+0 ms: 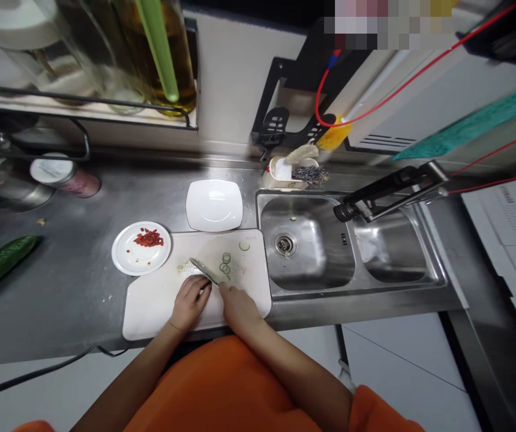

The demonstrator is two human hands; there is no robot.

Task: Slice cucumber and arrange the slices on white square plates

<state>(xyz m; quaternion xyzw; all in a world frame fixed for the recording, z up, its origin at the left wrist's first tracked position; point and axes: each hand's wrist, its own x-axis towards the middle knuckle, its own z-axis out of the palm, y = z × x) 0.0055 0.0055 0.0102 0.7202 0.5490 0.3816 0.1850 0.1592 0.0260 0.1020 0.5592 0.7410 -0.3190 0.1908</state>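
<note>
My right hand grips a kitchen knife by its handle, with the blade pointing to the upper left over the white cutting board. Just left of the blade, my left hand rests on the board with its fingers curled and pressed down. Whatever lies under those fingers is hidden. Thin cucumber slices lie right of the knife, and one separate slice sits near the board's upper right. Wet, pale scraps are left of the knife tip.
Behind the board stands a white square dish. A round plate with small red pieces touches the board's left corner. A whole cucumber lies far left. The double sink adjoins on the right, a black faucet above it.
</note>
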